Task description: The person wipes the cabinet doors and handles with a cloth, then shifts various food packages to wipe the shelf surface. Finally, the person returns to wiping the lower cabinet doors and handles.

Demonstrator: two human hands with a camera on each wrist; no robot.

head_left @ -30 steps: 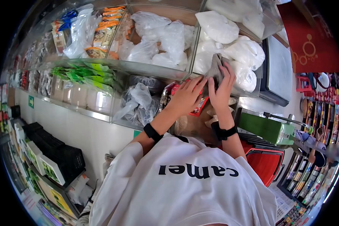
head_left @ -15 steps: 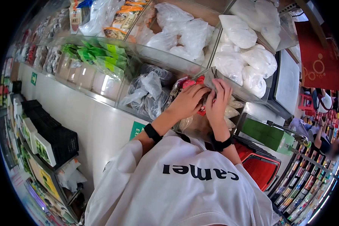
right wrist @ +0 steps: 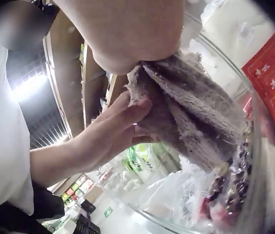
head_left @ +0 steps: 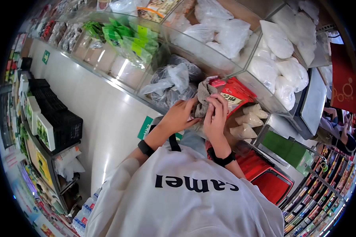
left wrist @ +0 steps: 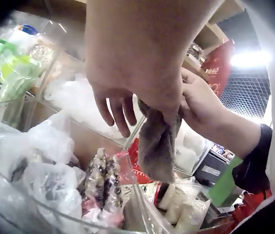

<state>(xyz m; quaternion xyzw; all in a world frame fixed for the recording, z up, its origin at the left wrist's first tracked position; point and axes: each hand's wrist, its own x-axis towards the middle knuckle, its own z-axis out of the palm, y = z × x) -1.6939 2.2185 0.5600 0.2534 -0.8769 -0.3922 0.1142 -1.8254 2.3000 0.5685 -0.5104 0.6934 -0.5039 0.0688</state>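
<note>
A crumpled grey-brown cloth [head_left: 204, 94] is held between both hands over the clear bins. My left hand [head_left: 179, 115] pinches its left side; in the right wrist view the thumb of the left hand [right wrist: 103, 131] lies against the fabric [right wrist: 186, 112]. My right hand [head_left: 216, 118] grips the cloth from the right, its fingertips on the folds. In the left wrist view the cloth [left wrist: 158, 146] hangs below the hands, above a red packet [left wrist: 138, 161] and a dark speckled packet [left wrist: 102, 183].
Bags of white powder [head_left: 278, 39] fill a bin at the upper right. Small pale bags [head_left: 243, 131] and a red packet [head_left: 237, 94] lie right of the hands. Clear-bagged goods [head_left: 174, 81] sit to the left. A red basket [head_left: 271, 183] and green box [head_left: 284, 147] stand lower right.
Both hands have moved left and down with the cloth, away from the white bags and over the lower bins. The head view has shifted, and the red packet shows more fully.
</note>
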